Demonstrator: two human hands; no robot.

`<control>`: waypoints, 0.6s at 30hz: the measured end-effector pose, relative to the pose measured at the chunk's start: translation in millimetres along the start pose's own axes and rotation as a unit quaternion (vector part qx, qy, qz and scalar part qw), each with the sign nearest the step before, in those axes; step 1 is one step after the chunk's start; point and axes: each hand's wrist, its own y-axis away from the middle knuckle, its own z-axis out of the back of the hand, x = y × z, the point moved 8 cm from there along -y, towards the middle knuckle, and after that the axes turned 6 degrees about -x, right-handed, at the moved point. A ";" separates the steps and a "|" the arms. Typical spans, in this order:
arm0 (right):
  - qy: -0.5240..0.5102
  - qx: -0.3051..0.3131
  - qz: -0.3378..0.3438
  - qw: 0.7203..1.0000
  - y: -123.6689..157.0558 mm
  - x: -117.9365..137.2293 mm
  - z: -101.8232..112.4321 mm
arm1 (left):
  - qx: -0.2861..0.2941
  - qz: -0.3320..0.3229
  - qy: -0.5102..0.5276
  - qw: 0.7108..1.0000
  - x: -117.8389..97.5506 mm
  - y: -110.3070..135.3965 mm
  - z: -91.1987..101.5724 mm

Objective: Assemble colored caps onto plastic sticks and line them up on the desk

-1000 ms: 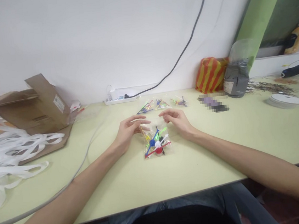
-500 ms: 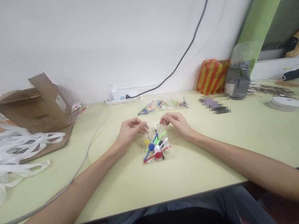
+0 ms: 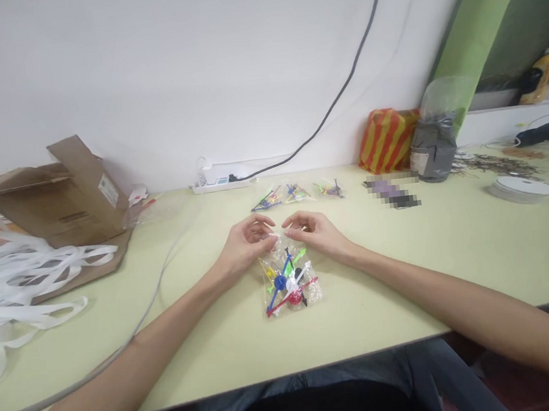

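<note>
A clear plastic bag [image 3: 318, 292] lies on the table in front of me. Inside are several plastic arrow-shaped spinner pointers with round hubs, among them a red pointer [image 3: 294, 297], a blue pointer [image 3: 280, 283], a white pointer [image 3: 291, 285], and green, yellow and black ones. At the bag's top left corner, my left hand [image 3: 251, 242] is closed, thumb against curled fingers, on the film. My right hand [image 3: 314, 233] grips the top right side in the same way, its index finger raised. The fingertips of the two hands nearly meet.
Behind my hands lie three similar filled bags [image 3: 297, 192] and a power strip [image 3: 220, 183]. On the left are a cardboard box [image 3: 82, 199], white ribbon [image 3: 31, 277] and a grey cable [image 3: 149, 317]. A striped bag [image 3: 385, 141] and a white spool [image 3: 522, 187] are on the right.
The bag has shifted slightly towards me. My hands have drawn closer together at its top edge, and both index fingers now arch above the thumbs.
</note>
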 end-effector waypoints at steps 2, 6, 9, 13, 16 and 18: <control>0.003 0.014 -0.018 1.000 0.3 -4.4 -3.0 | 0.000 -0.006 -0.002 1.000 -1.1 -0.3 -0.4; -0.009 0.010 -0.036 0.999 1.0 -5.6 -3.6 | 0.003 -0.008 -0.027 1.000 -2.1 -1.0 -1.1; -0.014 0.006 -0.040 0.999 1.5 -3.9 -3.3 | 0.012 -0.002 -0.055 0.998 0.6 -1.2 -1.7; -0.011 0.010 -0.045 0.999 2.0 -5.8 -3.8 | 0.027 0.005 -0.079 0.996 6.9 -1.0 -2.4; -0.008 0.029 -0.042 0.999 2.2 -8.1 -5.8 | 0.035 0.006 -0.078 0.996 9.0 -1.1 -2.7; -0.005 0.040 -0.045 0.998 2.6 -9.4 -7.1 | 0.037 0.012 -0.077 0.996 9.8 -1.1 -2.9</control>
